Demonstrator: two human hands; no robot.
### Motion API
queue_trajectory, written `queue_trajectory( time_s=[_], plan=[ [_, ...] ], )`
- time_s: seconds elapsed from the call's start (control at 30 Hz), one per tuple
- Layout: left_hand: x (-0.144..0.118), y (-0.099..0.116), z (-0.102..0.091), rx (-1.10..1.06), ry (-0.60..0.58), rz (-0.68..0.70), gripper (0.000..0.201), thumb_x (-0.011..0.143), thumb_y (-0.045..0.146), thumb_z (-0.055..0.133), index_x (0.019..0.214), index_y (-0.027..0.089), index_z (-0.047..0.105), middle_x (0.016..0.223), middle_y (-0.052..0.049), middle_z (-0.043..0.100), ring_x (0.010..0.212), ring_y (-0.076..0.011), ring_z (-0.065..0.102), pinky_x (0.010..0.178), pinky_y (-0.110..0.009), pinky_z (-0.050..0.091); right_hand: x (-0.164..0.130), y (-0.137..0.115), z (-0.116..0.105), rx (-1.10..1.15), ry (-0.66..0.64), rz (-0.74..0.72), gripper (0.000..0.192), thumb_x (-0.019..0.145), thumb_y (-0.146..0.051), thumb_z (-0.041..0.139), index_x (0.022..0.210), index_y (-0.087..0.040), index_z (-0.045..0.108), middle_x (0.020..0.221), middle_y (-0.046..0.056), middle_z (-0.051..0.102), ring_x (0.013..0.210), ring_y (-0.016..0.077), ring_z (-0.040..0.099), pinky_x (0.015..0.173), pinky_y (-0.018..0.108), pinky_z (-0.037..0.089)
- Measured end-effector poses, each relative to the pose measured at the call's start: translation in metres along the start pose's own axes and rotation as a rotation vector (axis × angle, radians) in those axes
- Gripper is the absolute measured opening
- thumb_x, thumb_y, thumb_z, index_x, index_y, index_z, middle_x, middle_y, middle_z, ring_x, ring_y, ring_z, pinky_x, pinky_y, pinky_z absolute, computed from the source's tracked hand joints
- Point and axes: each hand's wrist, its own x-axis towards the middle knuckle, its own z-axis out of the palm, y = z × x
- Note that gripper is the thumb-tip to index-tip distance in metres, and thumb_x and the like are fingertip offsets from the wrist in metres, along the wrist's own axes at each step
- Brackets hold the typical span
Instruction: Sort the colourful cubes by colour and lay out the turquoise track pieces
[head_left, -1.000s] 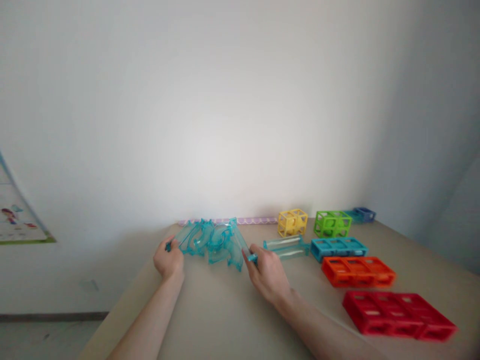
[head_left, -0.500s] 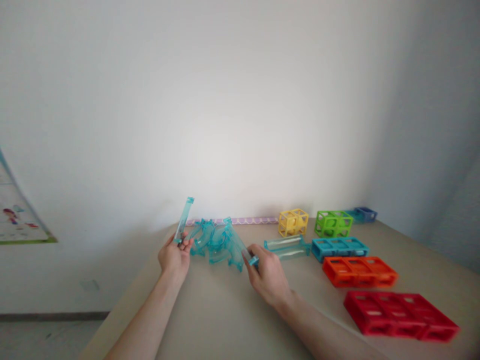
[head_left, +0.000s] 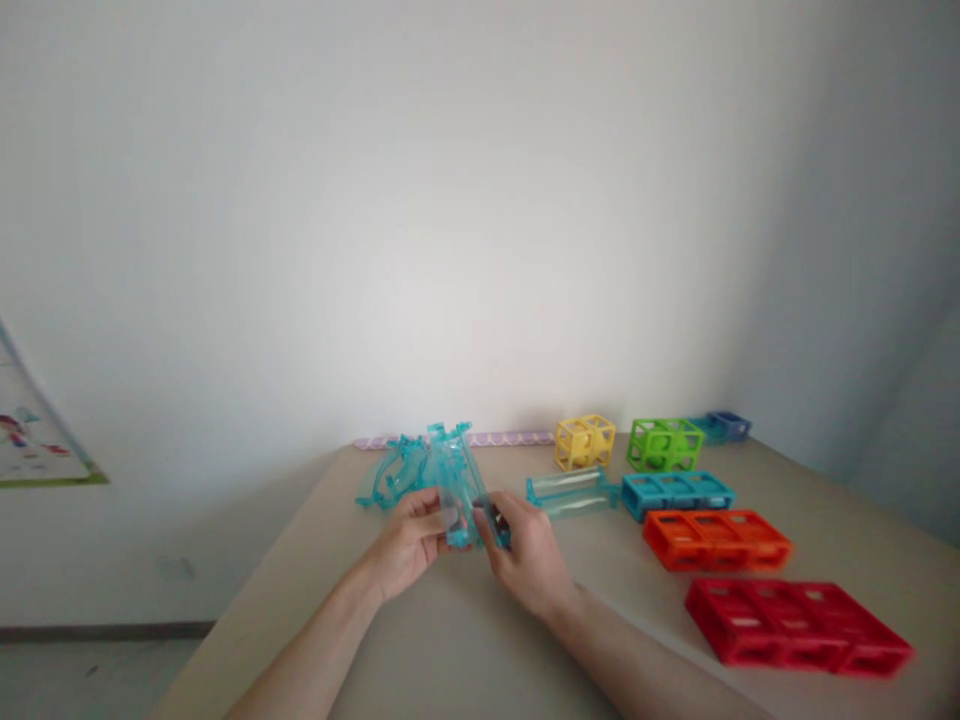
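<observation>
Now the left hand (head_left: 411,545) has swung in from the table's (head_left: 420,640) left edge to meet the right hand (head_left: 529,555); both pinch straight clear teal track pieces (head_left: 455,485), held together just in front of the curved pieces (head_left: 394,472), suggesting joining or bundling. Coloured block frames (head_left: 716,538) lie untouched at right.

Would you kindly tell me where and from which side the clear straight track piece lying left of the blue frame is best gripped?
Grip the clear track piece around its middle, across its narrow width, coming from above. It lies flat and lengthwise on the table, free of both hands, and its right end sits close against the blue frame, so the middle is probably easiest.
</observation>
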Motion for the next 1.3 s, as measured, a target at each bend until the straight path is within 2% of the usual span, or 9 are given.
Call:
queue_trajectory(
  time_s=[0.1,0.2,0.33,0.43,0.6,0.7,0.87,1.13,1.3],
  plan=[
    [0.001,-0.002,-0.002,0.019,0.018,0.001,0.017,0.07,0.021,0.077,0.082,0.012,0.07,0.072,-0.005,0.066,0.065,-0.0141,0.061,0.064,-0.029,0.052,0.001,0.001,0.002,0.025,-0.039,0.054,0.018,0.091,-0.032,0.049,0.099,-0.019,0.06,0.078,0.002,0.064,0.067,0.0157,0.058,0.064,0.024,0.038],
    [0.001,-0.004,-0.003,0.057,0.019,-0.036,0.017,0.068,0.022,0.078,0.079,0.012,0.07,0.069,-0.005,0.066,0.063,-0.0135,0.06,0.062,-0.027,0.049,0.001,0.001,0.001,0.033,-0.037,0.097,0.02,0.092,-0.035,0.048,0.09,-0.02,0.061,0.074,0.002,0.063,0.066,0.0158,0.057,0.064,0.025,0.038],
    [0.001,-0.004,-0.001,0.081,0.032,-0.043,0.016,0.065,0.021,0.079,0.074,0.013,0.068,0.067,-0.005,0.066,0.062,-0.0135,0.06,0.059,-0.024,0.044,0.001,0.001,-0.003,0.122,0.148,0.166,0.03,0.094,-0.042,0.043,0.078,-0.02,0.054,0.065,-0.001,0.054,0.059,0.0133,0.049,0.059,0.025,0.035],
    [0.0,-0.003,0.0,0.105,0.042,-0.029,0.015,0.064,0.019,0.078,0.073,0.013,0.067,0.066,-0.004,0.066,0.062,-0.0127,0.059,0.057,-0.023,0.041,-0.003,0.001,-0.003,0.326,0.248,0.183,0.032,0.095,-0.048,0.041,0.078,-0.021,0.047,0.064,-0.003,0.045,0.057,0.0113,0.045,0.055,0.023,0.035],
    [-0.003,0.0,0.005,0.139,0.015,-0.059,0.017,0.065,0.022,0.079,0.075,0.014,0.069,0.068,-0.005,0.067,0.061,-0.0133,0.059,0.058,-0.024,0.042,-0.009,-0.002,0.007,0.73,0.083,0.291,0.04,0.093,-0.056,0.042,0.076,-0.02,0.045,0.063,-0.005,0.042,0.049,0.0083,0.042,0.045,0.021,0.034],
    [-0.004,-0.001,0.005,0.126,0.027,-0.069,0.018,0.063,0.024,0.08,0.074,0.014,0.069,0.067,-0.005,0.067,0.06,-0.0131,0.058,0.058,-0.025,0.042,-0.007,-0.005,0.01,0.868,0.037,0.319,0.044,0.09,-0.062,0.042,0.078,-0.019,0.048,0.062,-0.005,0.042,0.046,0.0074,0.04,0.042,0.02,0.032],
    [-0.002,-0.003,0.0,0.056,0.054,-0.05,0.017,0.062,0.019,0.08,0.074,0.015,0.068,0.067,-0.003,0.067,0.061,-0.0124,0.059,0.058,-0.023,0.042,-0.004,-0.006,0.009,0.968,0.063,0.353,0.049,0.086,-0.067,0.045,0.079,-0.019,0.05,0.058,-0.005,0.041,0.045,0.0075,0.038,0.04,0.02,0.03],
    [-0.001,-0.001,0.003,0.051,0.114,-0.055,0.015,0.06,0.013,0.078,0.07,0.016,0.067,0.065,-0.002,0.066,0.06,-0.0124,0.059,0.058,-0.024,0.042,-0.005,-0.004,0.014,1.126,0.013,0.372,0.048,0.085,-0.067,0.048,0.082,-0.019,0.053,0.061,-0.003,0.045,0.048,0.0089,0.04,0.04,0.02,0.032],
    [-0.001,-0.003,0.003,0.119,0.029,-0.056,0.014,0.062,0.015,0.076,0.074,0.015,0.069,0.065,-0.003,0.066,0.06,-0.0129,0.059,0.058,-0.024,0.04,-0.006,-0.006,0.013,1.18,-0.082,0.389,0.051,0.081,-0.068,0.052,0.08,-0.018,0.054,0.063,-0.002,0.048,0.05,0.0091,0.042,0.041,0.02,0.033]
  ],
)
